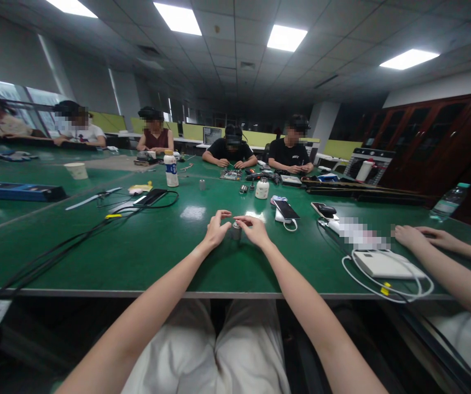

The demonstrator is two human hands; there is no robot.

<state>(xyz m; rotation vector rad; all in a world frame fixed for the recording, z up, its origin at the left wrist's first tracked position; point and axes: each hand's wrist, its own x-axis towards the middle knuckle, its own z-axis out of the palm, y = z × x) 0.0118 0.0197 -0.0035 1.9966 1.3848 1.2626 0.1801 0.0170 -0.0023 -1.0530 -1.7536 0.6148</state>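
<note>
A small metal cylinder (236, 232) stands upright on the green table (137, 257), between my two hands. My left hand (217, 230) is at its left side, thumb reaching toward its top and fingers apart. From the right, my right hand (254, 230) has its fingertips together at the top of the cylinder. Whether something small sits between those fingertips cannot be made out. Farther off stands another small grey cylinder (202, 184).
Black cables (75, 235) cross the left side. Ahead are a white jar (262, 189), a bottle (170, 169) and a phone (286, 209). A white power bank (383, 264) and another person's hands (413, 238) are at right. Several people sit across the table.
</note>
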